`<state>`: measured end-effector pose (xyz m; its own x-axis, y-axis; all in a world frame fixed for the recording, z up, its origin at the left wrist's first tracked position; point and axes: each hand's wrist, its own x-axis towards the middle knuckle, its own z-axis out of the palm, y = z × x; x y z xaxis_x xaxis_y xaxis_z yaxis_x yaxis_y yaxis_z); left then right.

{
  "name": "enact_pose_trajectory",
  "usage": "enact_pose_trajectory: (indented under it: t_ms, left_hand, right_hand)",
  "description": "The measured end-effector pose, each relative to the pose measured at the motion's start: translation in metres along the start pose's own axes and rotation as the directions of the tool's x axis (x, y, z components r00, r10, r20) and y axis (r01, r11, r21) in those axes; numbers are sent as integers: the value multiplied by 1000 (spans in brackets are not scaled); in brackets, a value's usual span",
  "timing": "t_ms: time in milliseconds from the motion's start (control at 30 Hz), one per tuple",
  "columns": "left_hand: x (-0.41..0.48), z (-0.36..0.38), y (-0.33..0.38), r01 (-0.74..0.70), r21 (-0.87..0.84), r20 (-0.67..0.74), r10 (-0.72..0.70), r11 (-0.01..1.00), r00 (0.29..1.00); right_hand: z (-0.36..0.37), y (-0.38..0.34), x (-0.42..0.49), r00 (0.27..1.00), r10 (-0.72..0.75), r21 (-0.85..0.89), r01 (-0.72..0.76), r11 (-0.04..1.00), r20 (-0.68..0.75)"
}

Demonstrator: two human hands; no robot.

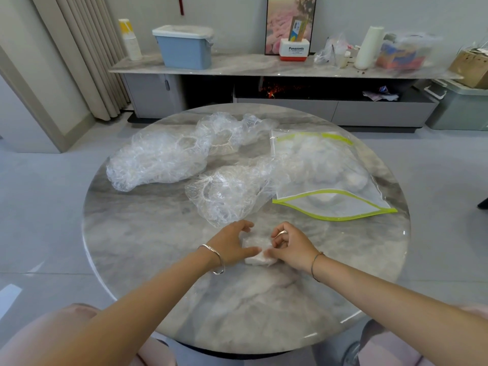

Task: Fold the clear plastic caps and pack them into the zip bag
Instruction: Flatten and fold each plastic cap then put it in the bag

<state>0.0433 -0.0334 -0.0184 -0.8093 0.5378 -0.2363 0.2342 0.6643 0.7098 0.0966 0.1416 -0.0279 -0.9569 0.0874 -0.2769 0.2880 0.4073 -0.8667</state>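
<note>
Cap (258,256): folded to a small packet; lies on the table (163,273) directly under both sets of fingers
Left hand (231,243): fingers arched over the packet's far edge, thumb on its near edge; holds it down
Right hand (293,249): fingers curled, thumb and forefinger pinching the packet's right end
Handling (judged): thin film, very light, soft, slippery; elastic rim likely to spring folds open; keep it pressed flat, take hold across the whole packet, not by one corner
Loose caps (229,192): one just beyond the fingertips; a heap further out, left of the left fingers; count in heap cannot be told
Bag (330,178): one counted; beyond and right of the right fingers; green-edged mouth gaping toward the hands; pale folded pieces inside, number unclear
Count in hand: one cap
</note>
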Motion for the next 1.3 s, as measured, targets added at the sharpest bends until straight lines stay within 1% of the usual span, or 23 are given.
enact_pose_trajectory:
  t_ms: [67,100,167,233,333,433,533,567,600,633,667,700,733,767,800,867,933,1000,1033,1100,1133,1200,1300]
  left_hand:
    - [1,-3,5,6,-92,90,2,996,996]
    - [1,-3,9,-7,-148,82,19,989,996]
    - [1,-3,16,-47,-296,-9,46,954,999]
    - [2,-3,22,-66,-394,-88,34,917,996]
    - [1,0,30,-97,-438,-128,44,894,991]
    - [1,8,44,-181,-428,-137,135,885,981]
    - [11,12,59,-279,-385,-215,209,880,954]
    - [17,12,63,-307,-354,-259,223,883,940]
    - [22,11,66,-338,-281,-303,251,898,919]
    - [28,12,68,-375,-146,-335,311,916,890]
    - [36,13,70,-407,36,-338,394,913,855]
    - [44,15,71,-425,210,-306,472,881,827]
    - [53,18,74,-418,349,-244,512,839,823]
    - [64,22,77,-391,457,-175,512,799,841]
    - [74,26,79,-358,551,-116,494,754,862]
    - [94,32,84,-306,680,-57,465,666,884]
    - [113,31,89,-250,740,-63,434,625,899]
    - [127,24,92,-181,766,-88,379,617,921]
    - [133,20,93,-160,769,-85,347,619,934]
    - [143,13,97,-156,731,-63,293,664,954]
    - [145,10,100,-158,700,-60,278,696,959]
    - [149,3,106,-160,667,-78,282,727,956]
    - [154,-7,117,-153,702,-89,299,696,950]
  right_hand:
    - [-5,-6,-2,1000,12,68,-13,998,15]
    - [-9,-9,-3,1000,17,94,-19,995,26]
    - [-17,-15,-8,998,36,130,-43,991,50]
    - [-24,-19,-14,997,61,147,-68,987,56]
    - [-31,-21,-24,995,64,218,-79,973,74]
    - [-39,-17,-32,993,47,317,-79,945,107]
    - [-52,-12,-32,1000,16,358,-23,933,22]
    - [-58,-8,-31,999,-3,327,17,945,-43]
    - [-65,-3,-28,992,-37,251,66,966,-119]
    - [-72,4,-26,976,-88,110,111,988,-200]
    - [-79,13,-25,950,-162,-66,149,987,-266]
    - [-84,22,-25,922,-246,-244,175,954,-300]
    - [-86,31,-26,896,-321,-373,196,907,-309]
    - [-89,38,-26,879,-370,-443,215,870,-299]
    - [-90,43,-26,872,-401,-477,236,847,-281]
    - [-92,48,-22,867,-451,-534,284,796,-211]
    - [-98,51,-10,872,-474,-611,308,729,-126]
    - [-107,54,7,886,-460,-737,271,620,-61]
    - [-112,56,16,899,-436,-795,239,558,-36]
    - [-124,58,35,948,-316,-893,123,433,-23]
    - [-128,58,44,964,-263,-917,74,391,-35]
    - [-133,55,63,976,-193,-929,-25,369,-103]
    - [-138,41,89,979,-61,-926,-164,340,-196]
